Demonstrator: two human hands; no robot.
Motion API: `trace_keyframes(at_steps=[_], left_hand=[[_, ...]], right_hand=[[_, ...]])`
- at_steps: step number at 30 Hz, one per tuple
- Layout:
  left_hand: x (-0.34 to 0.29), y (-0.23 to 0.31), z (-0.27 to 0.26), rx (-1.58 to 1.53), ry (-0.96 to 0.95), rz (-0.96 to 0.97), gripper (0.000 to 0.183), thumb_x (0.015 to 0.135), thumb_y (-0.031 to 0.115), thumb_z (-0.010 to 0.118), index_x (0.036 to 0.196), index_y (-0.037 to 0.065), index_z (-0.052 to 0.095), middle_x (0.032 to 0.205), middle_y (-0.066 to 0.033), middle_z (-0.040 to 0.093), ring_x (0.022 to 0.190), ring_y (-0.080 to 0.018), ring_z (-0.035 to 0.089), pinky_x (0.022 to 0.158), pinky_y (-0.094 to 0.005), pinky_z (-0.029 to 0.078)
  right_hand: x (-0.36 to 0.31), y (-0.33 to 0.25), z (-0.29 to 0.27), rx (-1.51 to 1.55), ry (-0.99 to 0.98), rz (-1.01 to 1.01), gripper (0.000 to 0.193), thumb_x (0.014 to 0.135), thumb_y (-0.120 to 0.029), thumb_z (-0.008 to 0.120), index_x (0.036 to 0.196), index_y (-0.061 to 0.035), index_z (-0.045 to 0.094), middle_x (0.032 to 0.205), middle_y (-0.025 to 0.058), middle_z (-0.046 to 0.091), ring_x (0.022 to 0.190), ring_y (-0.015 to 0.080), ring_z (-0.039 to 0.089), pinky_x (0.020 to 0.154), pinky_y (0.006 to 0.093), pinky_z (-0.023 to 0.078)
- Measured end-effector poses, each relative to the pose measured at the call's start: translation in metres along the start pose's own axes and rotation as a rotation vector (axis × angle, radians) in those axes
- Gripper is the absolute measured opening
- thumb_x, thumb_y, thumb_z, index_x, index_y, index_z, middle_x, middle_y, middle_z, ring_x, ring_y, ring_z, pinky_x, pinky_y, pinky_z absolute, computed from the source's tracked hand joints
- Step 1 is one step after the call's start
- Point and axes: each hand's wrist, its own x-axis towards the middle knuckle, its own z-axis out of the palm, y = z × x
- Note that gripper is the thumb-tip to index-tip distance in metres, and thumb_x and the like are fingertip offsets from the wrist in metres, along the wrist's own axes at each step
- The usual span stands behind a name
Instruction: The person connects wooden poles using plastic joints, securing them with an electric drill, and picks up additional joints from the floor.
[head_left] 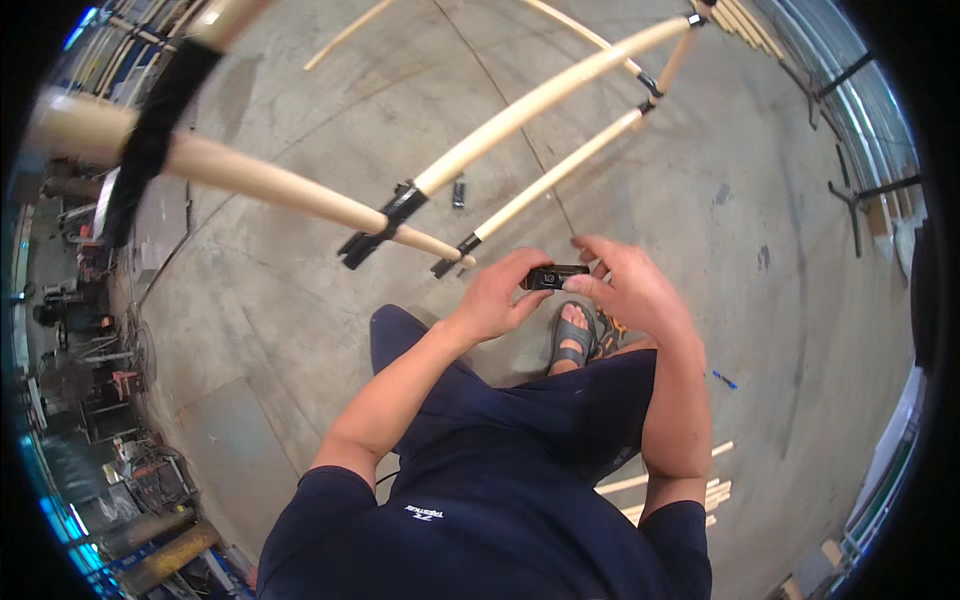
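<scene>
In front of my body, a small black pipe joint half (555, 278), a curved metal clamp piece, is held between both hands. The thumb and fingers of my left hand (500, 295) pinch its left end. My right hand (630, 280) has its thumb on the right end, with the fingers curled behind and the forefinger raised. Just ahead of my left hand is a frame of beige pipes (540, 105), fastened with black pipe joints (390, 222). Another black joint (438, 268) clasps the lower pipe's near end. A loose black joint piece (459, 193) lies on the floor.
A thick beige pipe (250, 180) crosses from the upper left. Several loose pipes (715, 495) lie at lower right, others (742, 25) at far right. A blue marker (725, 380) and an orange-and-black tool (612, 330) are on the concrete floor. Machines and shelving line the left side.
</scene>
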Motion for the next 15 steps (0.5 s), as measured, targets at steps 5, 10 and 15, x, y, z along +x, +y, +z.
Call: trace_keyframes(at_steps=[5,10,15], left_hand=[[-0.001,0.061,-0.072,0.351,0.169,0.245,0.047,0.079,0.001,0.078,0.122,0.006,0.062,0.121,-0.0133,0.064,0.098,-0.0316,0.069,0.081,-0.0364,0.058],[-0.026,0.104,-0.119,0.357,0.443,0.477,0.050,0.077,0.004,0.084,0.122,0.004,0.063,0.113,-0.0166,0.064,0.090,-0.0308,0.069,0.073,-0.0368,0.058],[-0.042,0.144,-0.163,0.407,0.639,0.567,0.054,0.074,0.000,0.086,0.122,0.002,0.063,0.113,-0.0140,0.063,0.095,-0.0257,0.067,0.077,-0.0323,0.056]], right_hand=[[0.004,-0.050,0.014,0.246,-0.096,-0.176,0.043,0.089,-0.011,0.073,0.128,0.0029,0.061,0.086,0.0119,0.067,0.070,0.0140,0.062,0.069,0.0291,0.053],[0.005,-0.117,0.024,0.812,-0.030,-0.344,0.045,0.094,-0.001,0.067,0.138,0.0023,0.055,0.110,0.0084,0.065,0.089,0.0115,0.063,0.072,0.0268,0.054],[0.002,-0.199,0.022,0.750,0.033,-0.630,0.050,0.092,0.000,0.070,0.139,0.0022,0.053,0.119,0.0102,0.064,0.101,0.0126,0.064,0.084,0.0289,0.055]])
